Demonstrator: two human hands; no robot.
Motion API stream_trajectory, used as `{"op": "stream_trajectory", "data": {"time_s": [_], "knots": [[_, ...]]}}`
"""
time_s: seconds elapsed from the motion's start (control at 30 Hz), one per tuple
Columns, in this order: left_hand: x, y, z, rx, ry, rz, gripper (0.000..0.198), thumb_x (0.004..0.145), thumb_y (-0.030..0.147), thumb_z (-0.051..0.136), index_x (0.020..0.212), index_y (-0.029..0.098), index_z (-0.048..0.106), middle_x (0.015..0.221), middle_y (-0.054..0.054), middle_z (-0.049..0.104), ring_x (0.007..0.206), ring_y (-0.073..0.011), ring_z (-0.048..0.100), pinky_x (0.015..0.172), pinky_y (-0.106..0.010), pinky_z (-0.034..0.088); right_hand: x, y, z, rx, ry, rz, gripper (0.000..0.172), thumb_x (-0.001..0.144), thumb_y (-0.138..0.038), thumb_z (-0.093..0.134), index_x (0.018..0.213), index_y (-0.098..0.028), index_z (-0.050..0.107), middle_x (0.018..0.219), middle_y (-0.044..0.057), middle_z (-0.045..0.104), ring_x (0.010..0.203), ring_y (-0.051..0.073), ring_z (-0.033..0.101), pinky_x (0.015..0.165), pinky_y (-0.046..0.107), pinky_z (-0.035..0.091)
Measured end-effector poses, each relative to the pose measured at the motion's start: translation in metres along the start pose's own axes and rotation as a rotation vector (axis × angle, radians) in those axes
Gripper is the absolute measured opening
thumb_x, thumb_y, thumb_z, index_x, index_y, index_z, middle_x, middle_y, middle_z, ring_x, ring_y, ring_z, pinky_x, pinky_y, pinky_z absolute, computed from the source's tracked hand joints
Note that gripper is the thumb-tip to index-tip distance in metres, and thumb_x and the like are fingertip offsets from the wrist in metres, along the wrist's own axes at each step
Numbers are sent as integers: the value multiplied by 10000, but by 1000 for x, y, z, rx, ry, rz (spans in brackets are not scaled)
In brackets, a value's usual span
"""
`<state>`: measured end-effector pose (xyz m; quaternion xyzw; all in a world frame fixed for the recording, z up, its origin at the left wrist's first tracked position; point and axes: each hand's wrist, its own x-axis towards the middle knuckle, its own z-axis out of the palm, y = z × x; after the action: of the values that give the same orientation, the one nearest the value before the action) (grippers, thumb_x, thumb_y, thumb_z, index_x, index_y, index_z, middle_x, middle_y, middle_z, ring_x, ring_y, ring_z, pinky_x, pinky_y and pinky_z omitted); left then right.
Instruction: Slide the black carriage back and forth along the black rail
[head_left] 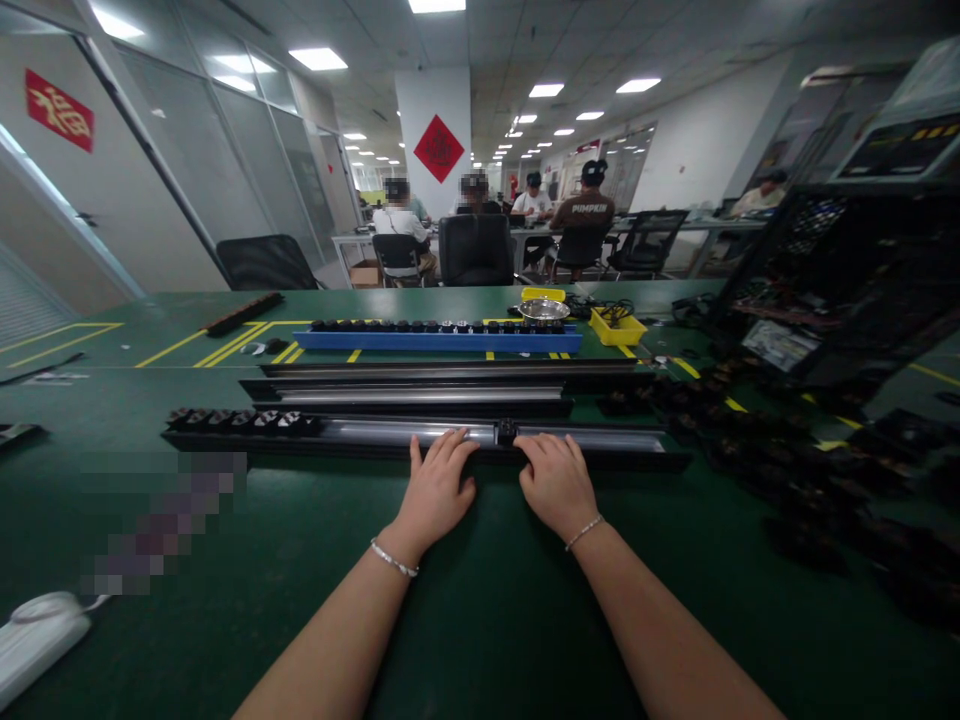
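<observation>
A long black channel point(600, 440) with a shiny grey inner strip lies crosswise in front of me. Several small black parts with silvery faces point(247, 420) sit in a row at its left end. Alone, further right in the channel, stands one small black block point(507, 431). My left hand point(439, 485) rests on the channel's near edge left of that block, fingers stretched and thumb apart. My right hand point(559, 485) is just right of the block, fingers bent over the near edge and fingertips close to it; whether they touch it is unclear.
Behind lie more black channels point(420, 391) and a blue rail point(442, 342) carrying a row of black parts. A yellow bin point(619, 327) and a metal bowl point(544, 311) stand farther back. Many dark parts point(802, 480) are heaped right, below a black rack point(817, 270). People sit beyond.
</observation>
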<state>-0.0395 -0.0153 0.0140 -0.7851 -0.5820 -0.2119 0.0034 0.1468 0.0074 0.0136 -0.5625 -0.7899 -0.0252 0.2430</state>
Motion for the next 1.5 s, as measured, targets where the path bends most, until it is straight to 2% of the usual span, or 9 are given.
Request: {"op": "stream_trajectory", "data": {"time_s": [0.5,0.77,1.17,1.5], "knots": [[0,-1,0,5,1,6,472,760,170,505,1217,279,455,1375,-56,446,1301,-236,338,1077,-608,66,0,11,-2,-27,44,51,344,752,-137,432,1018,-237,626,1034,46,652,1057,204,505,1008,412,233],[0,-3,1,-1,13,13,469,763,173,501,1216,285,449,1379,-41,442,1305,-231,332,1079,-609,63,3,19,-5,-15,69,43,308,742,-125,416,925,-209,650,935,51,661,937,195,533,916,346,312],[0,-4,1,-18,-2,12,453,778,184,485,1217,287,438,1393,-37,425,1313,-230,317,1076,-617,41,3,25,-8,-38,102,75,281,735,-133,422,864,-190,665,875,56,662,837,187,545,825,316,352],[0,-5,2,-33,-1,11,453,778,178,485,1212,294,429,1388,-29,432,1309,-227,322,1074,-620,42,3,33,-4,-44,207,78,245,716,-127,453,788,-186,679,822,47,666,796,176,554,760,301,379]]}}
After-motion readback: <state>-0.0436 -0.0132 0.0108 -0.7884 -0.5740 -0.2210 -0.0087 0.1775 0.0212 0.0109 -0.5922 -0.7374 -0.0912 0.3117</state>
